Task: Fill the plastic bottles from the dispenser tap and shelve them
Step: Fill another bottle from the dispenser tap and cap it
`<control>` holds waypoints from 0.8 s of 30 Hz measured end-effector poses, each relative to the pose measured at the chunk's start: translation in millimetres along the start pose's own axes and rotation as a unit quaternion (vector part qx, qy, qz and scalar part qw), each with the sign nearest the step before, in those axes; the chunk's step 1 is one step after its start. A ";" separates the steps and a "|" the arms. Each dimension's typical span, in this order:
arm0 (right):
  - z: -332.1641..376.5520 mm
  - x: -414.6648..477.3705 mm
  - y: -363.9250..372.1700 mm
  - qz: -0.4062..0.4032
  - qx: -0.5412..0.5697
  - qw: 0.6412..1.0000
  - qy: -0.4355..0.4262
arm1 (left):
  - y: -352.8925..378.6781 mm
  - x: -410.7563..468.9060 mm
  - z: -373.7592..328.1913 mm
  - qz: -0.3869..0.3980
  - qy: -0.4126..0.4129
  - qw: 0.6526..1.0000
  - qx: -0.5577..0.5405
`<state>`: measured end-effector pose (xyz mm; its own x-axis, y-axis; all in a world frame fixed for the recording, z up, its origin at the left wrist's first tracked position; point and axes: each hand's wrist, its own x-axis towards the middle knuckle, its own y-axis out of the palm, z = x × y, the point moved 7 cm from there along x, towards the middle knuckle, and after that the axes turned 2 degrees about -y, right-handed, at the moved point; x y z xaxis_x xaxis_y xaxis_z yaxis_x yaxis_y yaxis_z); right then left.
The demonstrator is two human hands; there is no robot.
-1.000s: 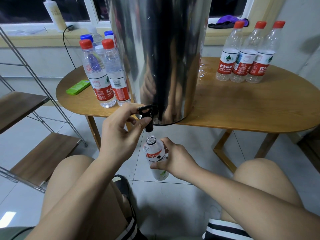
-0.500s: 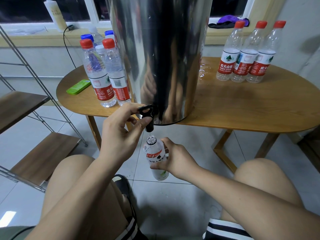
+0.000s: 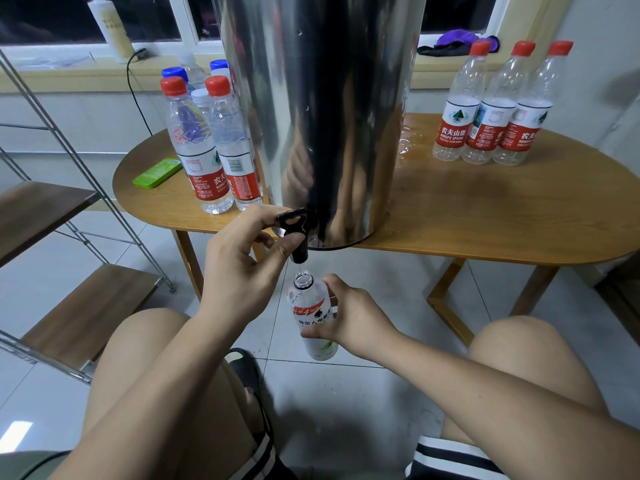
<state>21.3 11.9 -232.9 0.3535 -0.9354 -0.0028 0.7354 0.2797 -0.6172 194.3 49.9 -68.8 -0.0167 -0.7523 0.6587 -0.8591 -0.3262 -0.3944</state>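
A tall steel dispenser stands at the front edge of the wooden table. Its black tap hangs over the edge. My left hand grips the tap lever with thumb and fingers. My right hand holds an uncapped plastic bottle upright right under the spout, and a thin stream of water runs into its neck. Several capped bottles stand left of the dispenser. Three red-capped bottles stand at the back right.
A metal rack with wooden shelves stands at the left, its lower shelf near my left knee. A green flat case lies on the table's left end. Spilled water wets the table right of the dispenser. A black slipper lies between my knees.
A thin stream of water now shows between spout and bottle neck. Both hands stay where they were.
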 end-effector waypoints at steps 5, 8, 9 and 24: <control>0.3 0.1 0.2 0.000 -0.002 1.000 -0.002 | -0.3 -0.1 1.7 0.001 -0.005 1.000 0.003; 0.7 -0.4 0.0 0.000 -0.004 1.000 -0.002 | 0.1 -0.1 0.8 0.001 -0.002 1.000 0.000; 0.8 -0.5 0.0 0.000 -0.004 1.000 -0.001 | 0.1 -0.1 1.0 0.002 -0.001 1.000 -0.001; 2.6 -1.1 -0.4 0.004 -0.013 1.000 0.005 | -0.5 -0.3 2.1 0.001 -0.002 1.000 0.003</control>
<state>22.2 13.4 -230.6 0.3535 -0.9353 -0.0146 0.7171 0.2810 -0.6379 195.7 49.1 -70.2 -0.0169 -0.7547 0.6559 -0.8563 -0.3277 -0.3991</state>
